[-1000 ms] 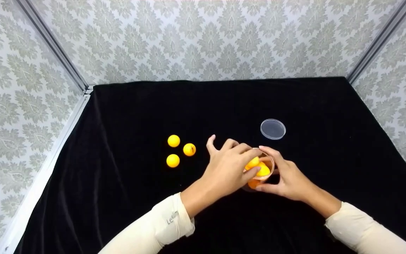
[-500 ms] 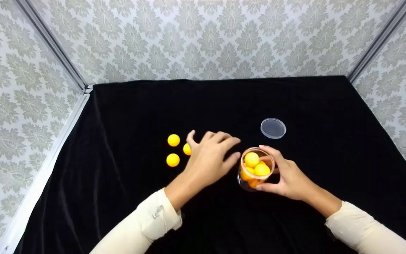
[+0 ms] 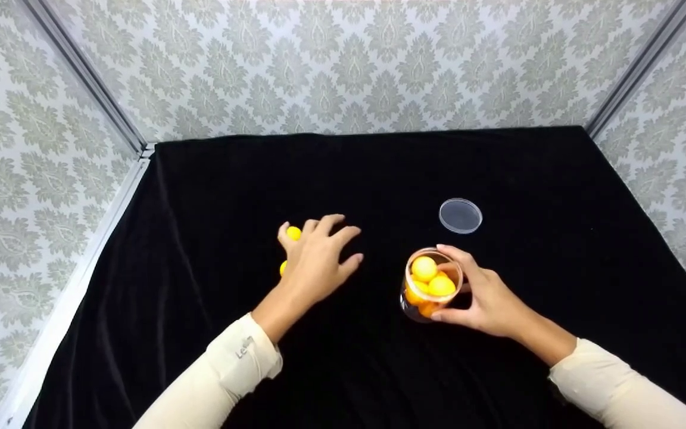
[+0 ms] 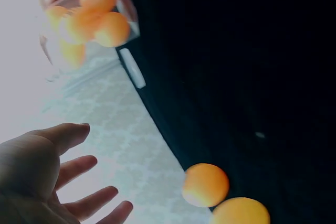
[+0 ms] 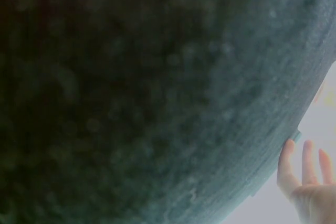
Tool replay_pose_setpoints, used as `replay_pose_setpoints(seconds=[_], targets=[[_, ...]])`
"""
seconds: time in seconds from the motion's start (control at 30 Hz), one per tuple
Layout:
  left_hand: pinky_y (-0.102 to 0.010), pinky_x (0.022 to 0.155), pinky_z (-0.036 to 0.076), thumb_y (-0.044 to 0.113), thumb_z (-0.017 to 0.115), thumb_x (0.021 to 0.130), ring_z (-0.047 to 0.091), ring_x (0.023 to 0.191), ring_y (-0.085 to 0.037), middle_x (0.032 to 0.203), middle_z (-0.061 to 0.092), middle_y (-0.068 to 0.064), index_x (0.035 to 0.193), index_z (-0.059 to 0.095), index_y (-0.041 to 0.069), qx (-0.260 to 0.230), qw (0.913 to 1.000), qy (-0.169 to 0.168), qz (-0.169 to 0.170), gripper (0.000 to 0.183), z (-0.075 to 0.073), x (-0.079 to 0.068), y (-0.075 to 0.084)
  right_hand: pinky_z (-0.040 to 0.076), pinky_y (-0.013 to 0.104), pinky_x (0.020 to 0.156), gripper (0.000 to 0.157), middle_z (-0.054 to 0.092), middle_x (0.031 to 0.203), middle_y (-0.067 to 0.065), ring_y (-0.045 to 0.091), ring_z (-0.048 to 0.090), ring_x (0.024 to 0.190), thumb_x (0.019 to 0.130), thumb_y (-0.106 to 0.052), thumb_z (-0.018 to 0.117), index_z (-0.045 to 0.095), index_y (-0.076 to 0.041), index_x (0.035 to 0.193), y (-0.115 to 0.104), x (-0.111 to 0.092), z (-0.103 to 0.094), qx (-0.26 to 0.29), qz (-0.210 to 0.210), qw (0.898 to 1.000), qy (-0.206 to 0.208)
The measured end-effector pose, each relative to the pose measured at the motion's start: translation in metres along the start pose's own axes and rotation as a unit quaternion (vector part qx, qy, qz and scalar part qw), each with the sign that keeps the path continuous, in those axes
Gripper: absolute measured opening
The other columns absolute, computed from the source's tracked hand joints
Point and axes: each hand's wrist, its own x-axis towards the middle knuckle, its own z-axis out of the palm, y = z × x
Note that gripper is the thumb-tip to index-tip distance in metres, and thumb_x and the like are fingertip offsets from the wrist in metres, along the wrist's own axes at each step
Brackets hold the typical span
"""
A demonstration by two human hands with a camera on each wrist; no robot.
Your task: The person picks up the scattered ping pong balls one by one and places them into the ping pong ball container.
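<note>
My left hand [image 3: 313, 262] hovers with its fingers spread over the loose ping-pong balls, holding none of them. One yellow-orange ball [image 3: 293, 233] peeks out by its fingers, and part of another ball [image 3: 283, 268] shows beside the hand. The left wrist view has two loose balls [image 4: 206, 184] beyond the open left hand [image 4: 68, 177]. My right hand [image 3: 489, 301] grips a clear jar [image 3: 405, 301], thumb on the near side and fingers round the far side. Its open mouth tilts toward the head camera. Several balls [image 3: 424, 269] fill it.
A clear round lid [image 3: 461, 215] lies on the black cloth [image 3: 379, 179] behind the jar. Patterned wall panels [image 3: 355, 65] stand round the back and sides. Dark cloth [image 5: 131, 98] fills most of the right wrist view.
My left hand has drawn back from the jar's mouth and moved left over the loose balls, now covering one and partly hiding another. My right hand and the jar have stayed in place.
</note>
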Motion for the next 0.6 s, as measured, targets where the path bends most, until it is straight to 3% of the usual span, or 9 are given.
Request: replay_pose_setpoints(seconds=[0.27, 0.6], targets=[[-0.078, 0.107, 0.021, 0.043, 0.08, 0.085, 0.057, 0.126, -0.031, 0.147, 0.056, -0.001, 0.13, 0.068, 0.03, 0.012, 0.9982, -0.039, -0.043, 0.048, 0.012, -0.002, -0.024, 0.061, 0.029, 0.082, 0.106, 0.069, 0.127, 0.001, 0.017, 0.07, 0.109, 0.071, -0.039, 0.093, 0.034, -0.017, 0.157, 0.001, -0.001, 0.0, -0.004, -0.001, 1.0, 0.004], [-0.081, 0.107, 0.02, 0.038, 0.084, 0.082, 0.057, 0.124, -0.031, 0.133, 0.065, 0.0, 0.13, 0.068, 0.029, 0.027, 0.9953, -0.067, -0.065, 0.051, 0.027, -0.004, -0.045, 0.061, 0.031, 0.083, 0.106, 0.071, 0.122, 0.0, 0.017, 0.071, 0.106, 0.072, -0.037, 0.093, 0.033, -0.018, 0.157, 0.001, -0.001, 0.0, 0.006, 0.005, 1.0, -0.002]])
